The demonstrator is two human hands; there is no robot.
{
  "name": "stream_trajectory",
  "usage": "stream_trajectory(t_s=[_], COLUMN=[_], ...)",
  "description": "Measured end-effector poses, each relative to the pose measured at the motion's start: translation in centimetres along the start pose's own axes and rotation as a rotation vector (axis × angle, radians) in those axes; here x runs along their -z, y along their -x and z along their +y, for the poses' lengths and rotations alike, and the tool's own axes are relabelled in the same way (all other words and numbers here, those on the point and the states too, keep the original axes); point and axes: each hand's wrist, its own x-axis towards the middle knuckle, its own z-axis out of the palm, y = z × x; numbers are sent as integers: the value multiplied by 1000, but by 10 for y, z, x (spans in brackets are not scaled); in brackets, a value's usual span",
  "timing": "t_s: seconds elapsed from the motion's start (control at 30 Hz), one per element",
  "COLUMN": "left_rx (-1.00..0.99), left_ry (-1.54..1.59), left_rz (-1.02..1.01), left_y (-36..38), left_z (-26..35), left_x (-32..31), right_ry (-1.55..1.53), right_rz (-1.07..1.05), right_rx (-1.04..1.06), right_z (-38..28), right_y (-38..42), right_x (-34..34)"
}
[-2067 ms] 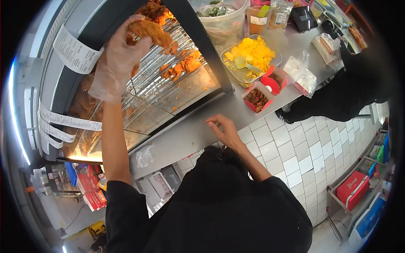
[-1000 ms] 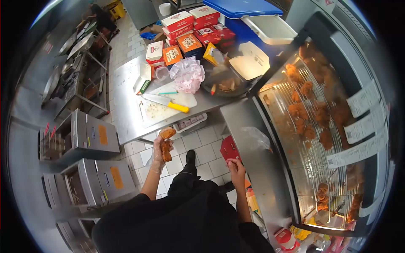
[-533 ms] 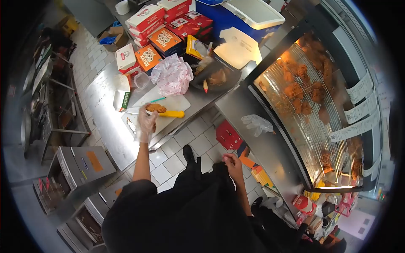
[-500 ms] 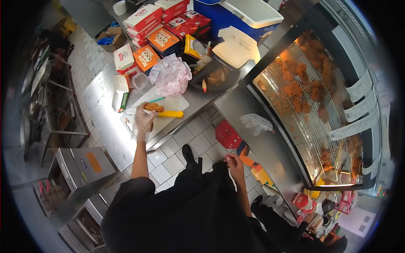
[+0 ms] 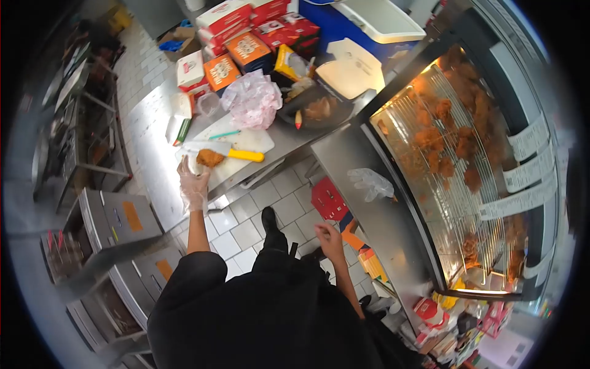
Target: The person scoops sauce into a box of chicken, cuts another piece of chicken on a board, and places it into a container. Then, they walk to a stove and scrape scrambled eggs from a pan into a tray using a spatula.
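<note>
A piece of fried chicken (image 5: 210, 158) lies on the white cutting board (image 5: 261, 139), beside the blade of a knife with a yellow handle (image 5: 247, 155). My left hand (image 5: 194, 186), in a clear plastic glove, is at the board's near left edge. Its fingers are apart, with the tips close to the chicken, and it holds nothing that I can see. A thin green stick-like thing (image 5: 225, 134) lies behind the knife. My right hand (image 5: 330, 241) is bare and hangs over the floor with its fingers curled in. Nothing shows in it.
Crumpled pinkish paper (image 5: 252, 101), a black bowl (image 5: 335, 117) and an open box (image 5: 178, 120) surround the board. Stacked food boxes (image 5: 247, 50) stand behind. At right, a clear glove (image 5: 370, 184) lies on the counter before a heated display case (image 5: 439, 132) of fried chicken.
My left hand has set the chicken down on the board beside the knife, let go and drawn back toward me. My right hand has shifted slightly left. The view has turned a little.
</note>
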Motion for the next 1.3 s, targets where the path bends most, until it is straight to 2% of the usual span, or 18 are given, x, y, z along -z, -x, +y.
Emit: stream_trajectory(t_s=[0.07,0.13,0.2,0.27,0.37,0.43,0.53,0.63,0.8,0.97,1.07,1.13,1.17,1.2,1.27,1.3], left_rx=[-38,119,345,285,443,497,590,629,654,617,536,414,658,648,916,912], left_ry=[32,451,845,926,960,999,939,954,985,1011,989,1198,1354,1347,1945,2133], left_rz=[90,141,-138,-57,-75,-33,-3,0,7,-23,-82,-111,-104,-138,-217,-361], left_y=[6,27,63,93,134,155,170,168,129,99,80,72,62,54,40,34], left_z=[-22,-35,1,-2,-18,-30,-49,-74,-76,-73,-64,-79,-58,-49,-35,-39], left_x=[-7,-15,35,33,44,53,62,64,81,82,80,59,62,56,44,30], right_ry=[133,305,417,607,697,867,864,906,843,868,716,645,575,553,496,462], right_rz=[-160,-241,-227,-249,-186,-109,-173,-201,-220,-239,-266,-223,-194,-168,-110,-65], right_rx=[172,275,530,535,609,588,638,623,590,751,627,584,559,521,392,297], right_z=[-33,-71,-103,-125,-135,-137,-137,-137,-133,-140,-144,-142,-139,-135,-112,-94], right_y=[-57,-118,-178,-230,-292,-314,-322,-321,-326,-306,-263,-222,-200,-176,-125,-96], right_x=[-30,-72,-121,-172,-227,-243,-244,-244,-247,-225,-193,-161,-141,-120,-79,-57])
